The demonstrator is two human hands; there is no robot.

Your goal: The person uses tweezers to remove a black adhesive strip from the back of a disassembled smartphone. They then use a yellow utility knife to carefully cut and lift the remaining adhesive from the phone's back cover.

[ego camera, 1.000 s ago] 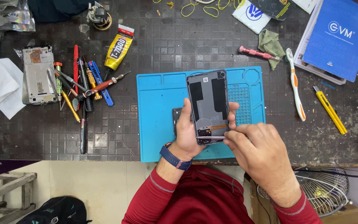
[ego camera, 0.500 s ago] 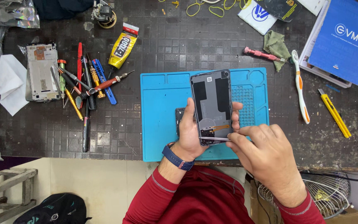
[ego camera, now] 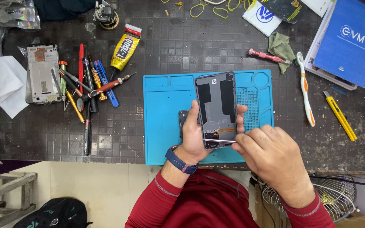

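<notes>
Left hand (ego camera: 197, 137) grips a flat, opened phone (ego camera: 216, 110) over the blue mat (ego camera: 165, 122); right hand (ego camera: 271, 160) pinches thin metal tweezers (ego camera: 218, 141).

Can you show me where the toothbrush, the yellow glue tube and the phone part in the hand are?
toothbrush (ego camera: 305, 90), head view, middle of its white handle.
yellow glue tube (ego camera: 124, 51), head view, middle of its body.
phone part (ego camera: 216, 105), head view, grey inner panel.

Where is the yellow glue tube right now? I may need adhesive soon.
In the head view, the yellow glue tube lies on the dark table, upper left of the blue silicone mat, just right of the pile of screwdrivers.
</notes>
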